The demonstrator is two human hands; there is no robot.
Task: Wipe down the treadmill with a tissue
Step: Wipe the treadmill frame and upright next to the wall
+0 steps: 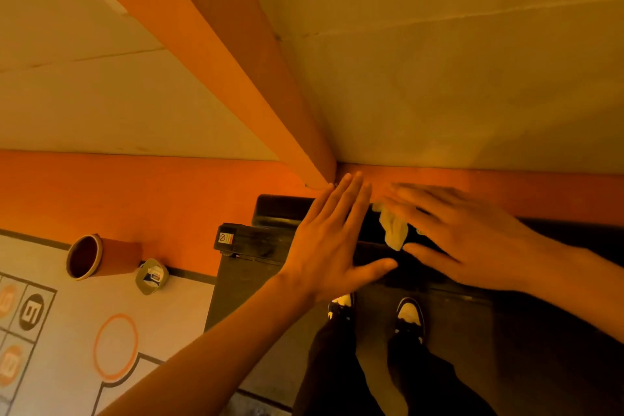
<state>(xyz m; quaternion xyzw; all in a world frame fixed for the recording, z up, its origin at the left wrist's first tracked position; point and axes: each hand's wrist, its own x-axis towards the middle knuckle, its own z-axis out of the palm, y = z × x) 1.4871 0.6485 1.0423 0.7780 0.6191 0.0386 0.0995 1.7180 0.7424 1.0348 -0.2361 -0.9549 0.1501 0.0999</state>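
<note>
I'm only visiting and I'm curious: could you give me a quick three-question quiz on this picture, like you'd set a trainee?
1. True or false: the left hand has curled fingers and is gripping a bottle.
2. Which hand has the tissue under its fingers? A) the left hand B) the right hand C) neither
3. Fill in: the orange cylinder lies on the floor on the person's ____ side of the treadmill.

Key: 1 false, its fingers are straight and it holds nothing; 2 B; 3 left.
</note>
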